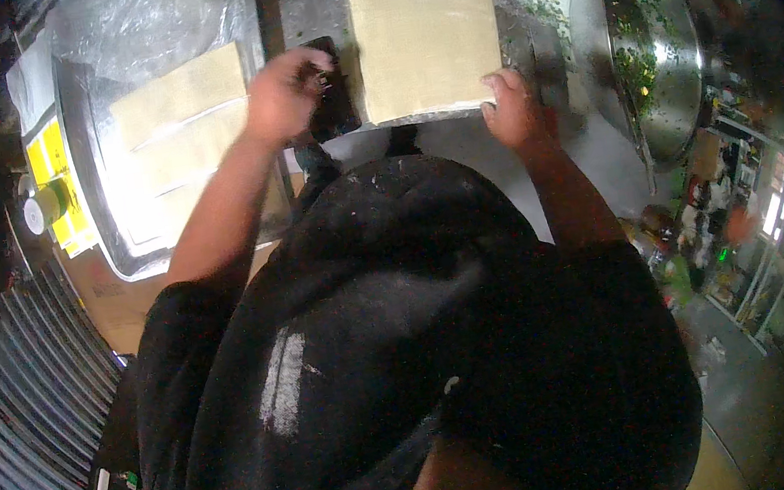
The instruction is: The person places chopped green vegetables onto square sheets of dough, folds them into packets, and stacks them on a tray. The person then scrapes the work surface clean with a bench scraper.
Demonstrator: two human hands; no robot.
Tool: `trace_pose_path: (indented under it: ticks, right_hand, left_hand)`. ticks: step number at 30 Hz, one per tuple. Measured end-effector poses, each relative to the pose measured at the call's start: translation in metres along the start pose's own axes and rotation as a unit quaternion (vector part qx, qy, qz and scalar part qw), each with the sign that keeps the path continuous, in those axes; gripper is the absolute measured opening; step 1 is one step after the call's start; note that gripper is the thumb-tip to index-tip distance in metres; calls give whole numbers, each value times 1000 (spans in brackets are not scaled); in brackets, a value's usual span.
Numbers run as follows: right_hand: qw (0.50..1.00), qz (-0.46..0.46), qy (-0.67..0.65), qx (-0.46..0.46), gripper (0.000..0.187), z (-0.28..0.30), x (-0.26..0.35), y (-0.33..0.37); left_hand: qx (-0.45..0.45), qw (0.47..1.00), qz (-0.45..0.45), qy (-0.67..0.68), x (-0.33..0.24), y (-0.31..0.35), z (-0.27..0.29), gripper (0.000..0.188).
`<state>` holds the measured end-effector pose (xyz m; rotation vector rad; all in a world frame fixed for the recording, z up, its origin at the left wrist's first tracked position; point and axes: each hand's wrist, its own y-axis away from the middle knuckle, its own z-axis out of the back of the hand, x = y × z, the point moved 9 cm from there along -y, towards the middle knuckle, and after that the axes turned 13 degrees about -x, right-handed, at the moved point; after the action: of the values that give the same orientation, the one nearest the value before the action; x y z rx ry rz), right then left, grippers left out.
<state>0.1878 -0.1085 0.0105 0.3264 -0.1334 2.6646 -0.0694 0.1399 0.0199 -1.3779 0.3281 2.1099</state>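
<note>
A pale yellow dough sheet (426, 35), nearly square, lies on the work surface ahead of me. My right hand (515, 109) is at its near right corner, thumb and finger closed on the edge. To the left of the sheet, my left hand (289, 97) is curled, its fingers partly blurred, over the side of a dark flat rectangular thing (332, 103). What lies between those fingers I cannot make out. More pale dough pieces (181, 99) lie in a large metal tray (125, 267) on the left, beside clear plastic film (150, 23).
At the right stands a wide steel bowl (596, 41) with chopped greens inside; green bits are scattered beside it. A white-lidded container (46, 206) and a yellow printed sheet (67, 215) sit left of the tray. Metal rails (21, 387) run along the lower left.
</note>
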Motion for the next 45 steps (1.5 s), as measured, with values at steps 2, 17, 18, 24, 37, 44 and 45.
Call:
trace_pose_path:
  ticks: [2, 17, 18, 24, 37, 44, 45]
  right_hand:
    - [1000, 13, -2, 6, 39, -2, -9, -5]
    - [980, 18, -188, 61, 32, -29, -66, -28]
    - [974, 6, -210, 85, 37, -41, -74, -26]
    - [933, 20, -332, 141, 36, -89, -70, -17]
    - [990, 17, -115, 82, 18, -7, -49, -49]
    - [986, -35, -146, 67, 37, 11, -49, -107]
    - [987, -34, -142, 74, 42, 13, -51, -112]
  left_hand:
    - [49, 999, -23, 4, -35, 1, -50, 27]
    - [215, 975, -34, -43, -177, -59, -322, 43]
    - [227, 969, -59, -76, -185, -61, -333, 45]
    - [126, 964, -69, -224, -168, -63, -331, 39]
    - [114, 946, 45, -300, -50, 40, -155, 48]
    - [7, 960, 140, -241, -2, -4, -101, 33]
    - [20, 962, 155, -226, -1, -8, -99, 34]
